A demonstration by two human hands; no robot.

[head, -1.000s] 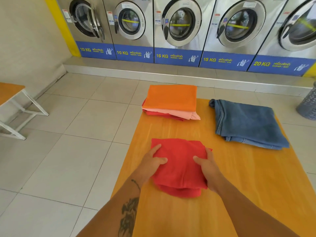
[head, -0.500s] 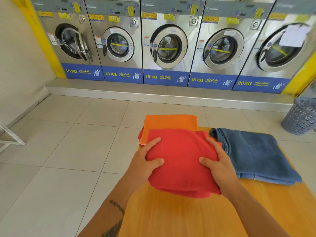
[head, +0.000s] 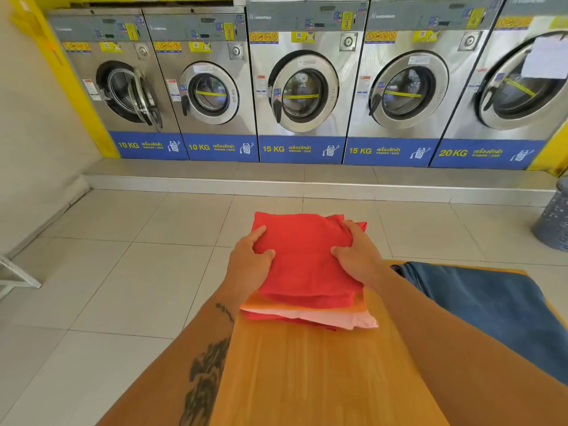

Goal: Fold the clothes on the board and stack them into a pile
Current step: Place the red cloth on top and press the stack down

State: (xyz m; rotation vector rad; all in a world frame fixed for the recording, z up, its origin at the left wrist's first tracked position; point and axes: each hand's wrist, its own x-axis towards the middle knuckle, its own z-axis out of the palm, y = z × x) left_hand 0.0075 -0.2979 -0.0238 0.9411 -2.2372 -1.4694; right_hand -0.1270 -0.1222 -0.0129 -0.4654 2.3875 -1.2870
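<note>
Stretching away from the camera, an orange wooden board (head: 322, 379) stood over pale floor tiles (head: 123, 272) in a laundromat, facing a row of steel washing machines (head: 302, 87) on a raised step. A grey mesh basket (head: 553, 219) sat at the right edge. On the board's far end lay a pile (head: 310, 316) of orange, pink and red folded clothes, with a folded red cloth (head: 304, 259) on top. The left hand (head: 250, 265) and right hand (head: 358, 256) gripped that cloth's sides, thumbs on top. Blue jeans (head: 491, 302) lay beside the pile, partly hidden by the right forearm.
</note>
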